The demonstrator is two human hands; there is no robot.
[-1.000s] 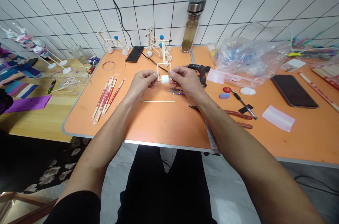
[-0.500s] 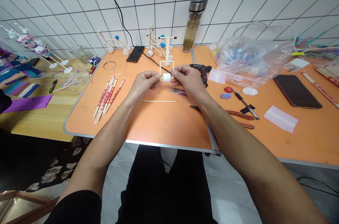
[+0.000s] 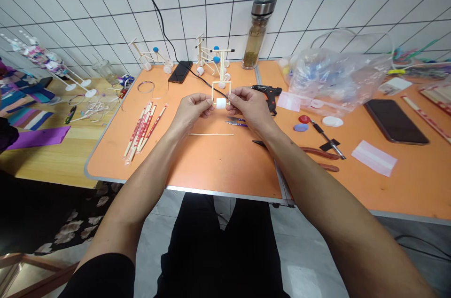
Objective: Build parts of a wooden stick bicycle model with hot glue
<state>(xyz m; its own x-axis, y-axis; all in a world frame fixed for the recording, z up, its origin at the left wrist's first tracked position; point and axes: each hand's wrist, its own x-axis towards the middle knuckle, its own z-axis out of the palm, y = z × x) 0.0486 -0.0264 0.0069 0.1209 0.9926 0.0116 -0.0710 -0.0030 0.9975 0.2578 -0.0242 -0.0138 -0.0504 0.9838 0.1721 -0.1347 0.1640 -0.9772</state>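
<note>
Head view: both hands (image 3: 193,110) pinch a stick frame (image 3: 221,82).

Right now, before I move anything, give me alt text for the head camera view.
The left hand and right hand hold up a square frame of wooden sticks with a white cylinder on its lower edge, above an orange table. A hot glue gun lies to the right, wrapped chopsticks to the left.
</note>
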